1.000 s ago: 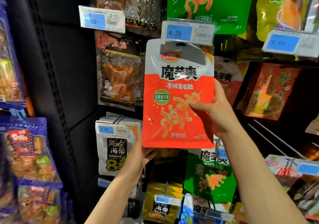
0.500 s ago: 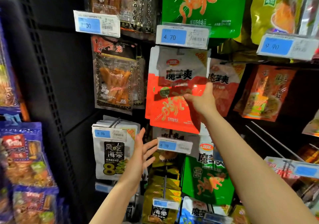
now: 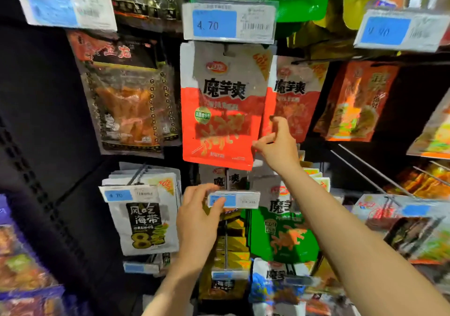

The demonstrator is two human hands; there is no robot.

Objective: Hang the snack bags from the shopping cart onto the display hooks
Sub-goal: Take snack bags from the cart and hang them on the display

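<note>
Red-and-white, glossy plastic, the snack bag (image 3: 222, 106) I am working with is hanging flat from its display hook (image 3: 227, 50), directly under the white price tag with a blue panel reading 4.70 (image 3: 229, 22). My right hand (image 3: 277, 146) is reaching up at the bag's lower right corner; the thumb and fingers are curled and appear to be pinching that edge, though blur is keeping me from being sure of the contact. A second red-and-white bag of the same kind (image 3: 294, 96) is hanging just behind that hand, to its right. My left hand (image 3: 198, 220) is sitting lower, below the hanging bag, with its fingers loosely curved against the left end of a smaller white-and-blue price tag (image 3: 233, 200); whether it is gripping the tag or only touching it I cannot tell. Just left of that hand a grey-white pouch with black lettering and a yellow 8 (image 3: 146, 220) is hanging, and to its right, under my right forearm, a green pouch with an orange picture (image 3: 280, 237) is showing. Up and left of both hands a dark, partly clear bag of orange strips (image 3: 129, 106) is hanging.
</note>
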